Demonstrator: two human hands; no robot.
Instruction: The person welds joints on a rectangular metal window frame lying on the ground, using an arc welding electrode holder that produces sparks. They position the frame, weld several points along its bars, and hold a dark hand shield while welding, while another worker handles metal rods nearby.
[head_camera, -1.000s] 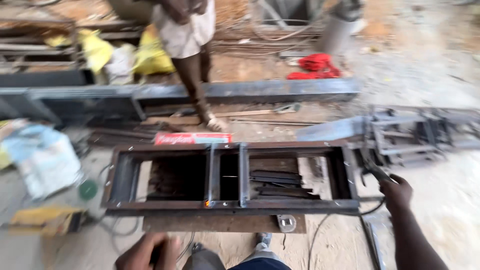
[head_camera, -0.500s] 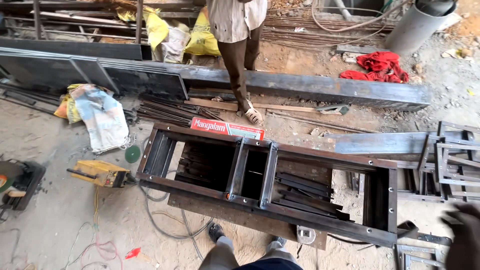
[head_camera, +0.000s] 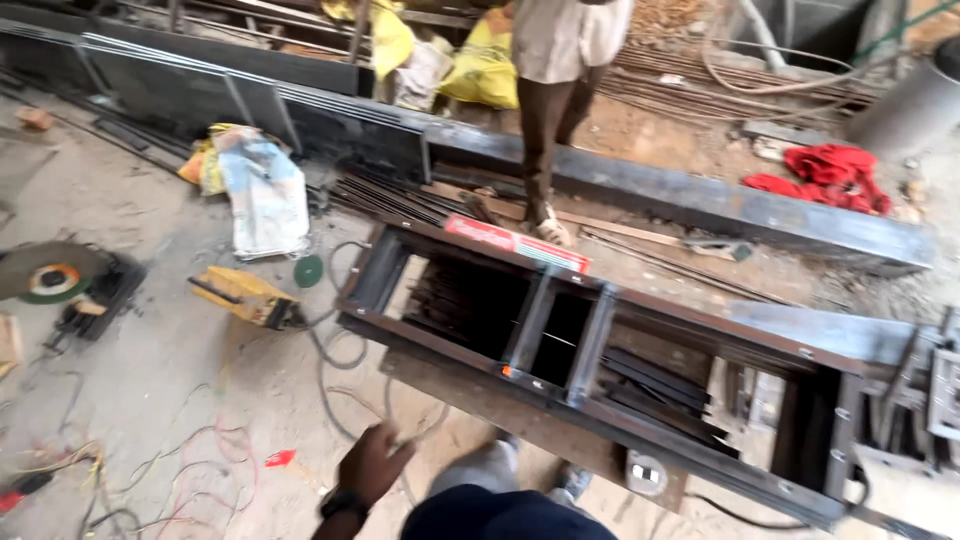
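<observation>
The view has swung left since a second ago: the right hand is now out of sight, and the left hand (head_camera: 372, 465) at 6 o'clock hangs loosely curled, gripping nothing, beside the cable (head_camera: 335, 360), with the steel frame (head_camera: 600, 385) at 3 o'clock

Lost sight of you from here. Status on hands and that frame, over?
Left hand low, fingers open, holding nothing. Right hand out of view. Dark steel frame flat on the floor ahead. Grey cable loops between hand and frame.
</observation>
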